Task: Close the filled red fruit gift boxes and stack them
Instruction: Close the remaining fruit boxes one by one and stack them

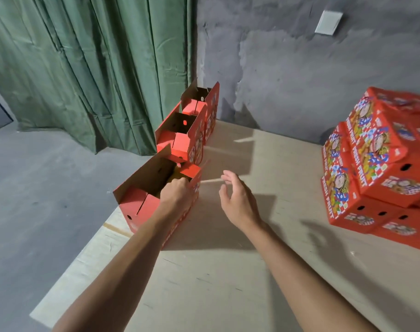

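Three open red fruit gift boxes stand in a row along the table's left edge: the nearest box, a middle box and a far box, all with flaps up. My left hand grips the right wall of the nearest box, fingers curled over its rim. Just right of that box, my right hand hovers above the table with its fingers relaxed and holds nothing. At the right stands a stack of closed red boxes. What lies inside the nearest box is hidden.
The pale wooden table ends close to the left of the open boxes, with grey floor below. A green curtain hangs behind and a grey wall backs the table.
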`<action>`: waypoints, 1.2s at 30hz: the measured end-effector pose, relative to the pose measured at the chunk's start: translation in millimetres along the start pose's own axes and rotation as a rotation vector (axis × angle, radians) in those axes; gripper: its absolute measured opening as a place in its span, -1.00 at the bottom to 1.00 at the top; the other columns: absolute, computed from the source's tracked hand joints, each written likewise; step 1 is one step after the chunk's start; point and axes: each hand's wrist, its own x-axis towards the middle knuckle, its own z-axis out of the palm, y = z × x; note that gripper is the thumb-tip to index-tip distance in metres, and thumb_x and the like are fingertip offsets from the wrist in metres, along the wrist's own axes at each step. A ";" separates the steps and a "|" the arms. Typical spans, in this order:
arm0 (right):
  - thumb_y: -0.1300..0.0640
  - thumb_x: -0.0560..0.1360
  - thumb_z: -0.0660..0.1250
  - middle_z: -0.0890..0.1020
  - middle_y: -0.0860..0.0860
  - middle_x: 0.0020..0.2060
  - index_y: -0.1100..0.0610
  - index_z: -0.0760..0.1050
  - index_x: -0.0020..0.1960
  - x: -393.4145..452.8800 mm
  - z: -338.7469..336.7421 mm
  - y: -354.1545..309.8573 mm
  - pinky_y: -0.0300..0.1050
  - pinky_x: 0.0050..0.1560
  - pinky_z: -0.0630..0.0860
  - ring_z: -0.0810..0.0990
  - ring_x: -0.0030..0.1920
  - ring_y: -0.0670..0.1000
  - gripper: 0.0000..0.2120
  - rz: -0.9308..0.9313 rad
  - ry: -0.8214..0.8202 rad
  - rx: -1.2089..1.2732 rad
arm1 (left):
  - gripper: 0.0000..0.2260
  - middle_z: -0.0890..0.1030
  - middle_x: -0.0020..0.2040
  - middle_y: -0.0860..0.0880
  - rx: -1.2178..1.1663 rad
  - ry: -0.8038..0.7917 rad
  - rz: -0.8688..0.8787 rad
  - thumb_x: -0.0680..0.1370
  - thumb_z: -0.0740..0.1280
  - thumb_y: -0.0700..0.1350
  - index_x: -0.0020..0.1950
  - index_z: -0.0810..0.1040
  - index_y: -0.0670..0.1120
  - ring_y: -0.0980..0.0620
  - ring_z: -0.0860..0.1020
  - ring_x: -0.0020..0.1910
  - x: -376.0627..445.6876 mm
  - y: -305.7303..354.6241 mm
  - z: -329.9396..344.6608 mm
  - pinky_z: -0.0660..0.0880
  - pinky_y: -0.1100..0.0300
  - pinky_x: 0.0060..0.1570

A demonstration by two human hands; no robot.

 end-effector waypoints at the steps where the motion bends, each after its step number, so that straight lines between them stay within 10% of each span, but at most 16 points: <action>1: 0.17 0.61 0.29 0.63 0.02 0.30 0.13 0.47 0.41 -1.1 -2.9 4.3 -0.12 0.27 0.46 0.58 0.30 0.03 -0.63 -0.030 0.027 -0.024 | -0.77 0.64 0.09 -0.19 0.029 -0.007 0.063 0.58 0.29 -0.06 0.14 0.58 -0.17 -0.27 0.62 0.07 -11.5 3.8 2.3 0.50 0.06 -0.07; 7: 0.16 0.59 0.30 0.72 0.10 0.07 0.19 0.64 0.13 -14.4 -41.8 47.7 -0.04 0.10 0.53 0.67 0.07 0.18 -0.80 -0.034 0.094 -0.345 | -0.85 0.67 -0.07 -0.12 0.169 -0.132 0.491 0.59 0.25 -0.19 0.03 0.61 -0.11 -0.20 0.64 -0.09 -77.5 34.9 8.8 0.50 0.05 -0.20; 14: -0.25 0.46 0.45 0.56 0.07 -0.11 0.13 0.53 0.08 -49.4 -110.9 97.6 -0.04 -0.16 0.41 0.52 -0.15 0.13 -0.53 0.558 -0.426 -0.811 | -0.83 0.66 -0.05 -0.15 0.146 -0.236 0.890 0.62 0.23 -0.24 0.08 0.61 -0.17 -0.14 0.58 -0.17 -147.5 110.4 36.7 0.30 0.13 -0.26; 19: 0.03 0.55 0.39 0.66 0.11 0.01 0.18 0.62 0.03 -100.6 -137.6 134.4 -0.09 -0.18 0.48 0.64 -0.04 0.13 -0.78 0.642 -0.594 -0.831 | -0.81 0.66 0.04 -0.15 0.064 -0.342 0.944 0.68 0.23 -0.10 0.15 0.59 -0.15 -0.09 0.49 -0.18 -177.6 140.7 62.7 0.33 0.11 -0.24; 23: 0.15 0.54 0.20 0.59 0.13 0.26 0.13 0.54 0.30 -104.5 -177.7 144.9 -0.09 -0.08 0.56 0.61 0.12 0.14 -0.64 0.703 -0.582 -0.495 | -0.49 0.68 0.03 0.00 -0.216 -0.708 0.727 0.55 0.15 0.46 0.17 0.63 0.11 0.01 0.62 0.02 -185.1 163.0 58.5 0.55 0.06 0.02; 27: 0.17 0.53 0.20 0.61 0.05 0.08 0.04 0.63 0.11 -119.2 -209.4 164.9 0.01 -0.25 0.71 0.65 -0.11 0.11 -0.73 0.822 -0.342 -0.198 | -0.62 0.61 0.02 -0.12 0.064 -0.448 0.757 0.73 0.05 0.13 0.14 0.54 -0.09 -0.15 0.58 0.02 -188.0 159.9 68.6 0.49 0.01 0.03; 31: -0.02 0.51 0.40 0.67 0.09 0.04 0.07 0.44 0.05 -132.1 -206.2 179.4 -0.05 -0.17 0.49 0.65 -0.02 0.18 -0.76 0.711 -0.171 -0.655 | -0.67 0.68 0.06 0.03 -0.085 -0.166 0.530 0.60 0.26 0.22 0.16 0.64 0.03 -0.05 0.60 0.10 -186.3 134.5 72.6 0.44 -0.04 0.29; 36: 0.19 0.53 0.39 0.54 0.01 0.33 -0.08 0.51 0.41 -128.6 -190.8 191.2 0.07 0.49 0.18 0.44 0.35 0.11 -0.53 0.127 -0.246 -1.032 | -0.44 0.45 0.35 -0.13 -0.344 -0.242 0.171 0.58 0.34 0.24 0.42 0.37 -0.09 -0.15 0.45 0.30 -160.9 106.9 76.0 0.48 -0.08 0.29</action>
